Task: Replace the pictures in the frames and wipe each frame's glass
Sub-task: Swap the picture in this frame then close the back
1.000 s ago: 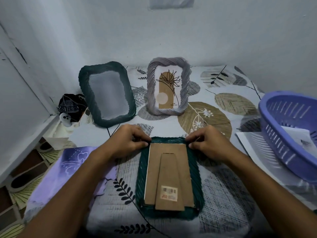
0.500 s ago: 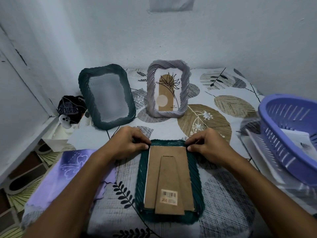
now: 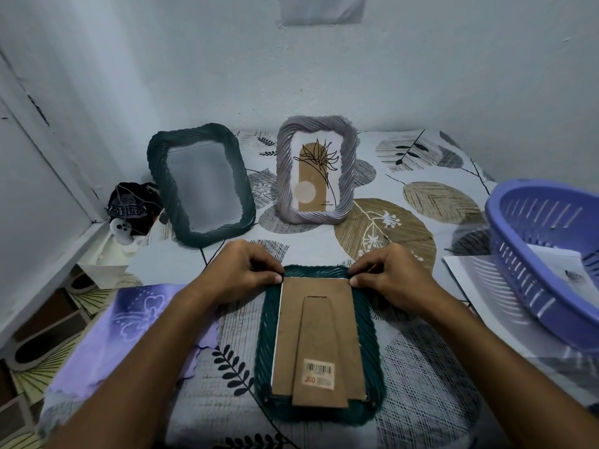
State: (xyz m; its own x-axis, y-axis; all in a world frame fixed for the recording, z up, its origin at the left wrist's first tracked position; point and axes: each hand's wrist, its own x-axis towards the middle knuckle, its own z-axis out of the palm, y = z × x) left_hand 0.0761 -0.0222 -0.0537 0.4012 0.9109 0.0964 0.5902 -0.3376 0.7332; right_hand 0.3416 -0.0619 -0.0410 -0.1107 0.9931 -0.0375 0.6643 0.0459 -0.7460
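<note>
Bare cloth [image 3: 311,251] between hands and upright frames [image 3: 316,171].

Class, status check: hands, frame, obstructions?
Left hand, right hand pinch the backing board's top corners. Green frame face down. Nothing in the way.

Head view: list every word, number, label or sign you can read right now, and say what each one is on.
"200", orange, partly legible: on the sticker on the cardboard stand of the face-down green frame.
Barcode on the same sticker: digits too small to read.
Small print at the bottom of the picture in the grey frame: too blurred to read.
White pattern on the dark pouch: no legible words.
</note>
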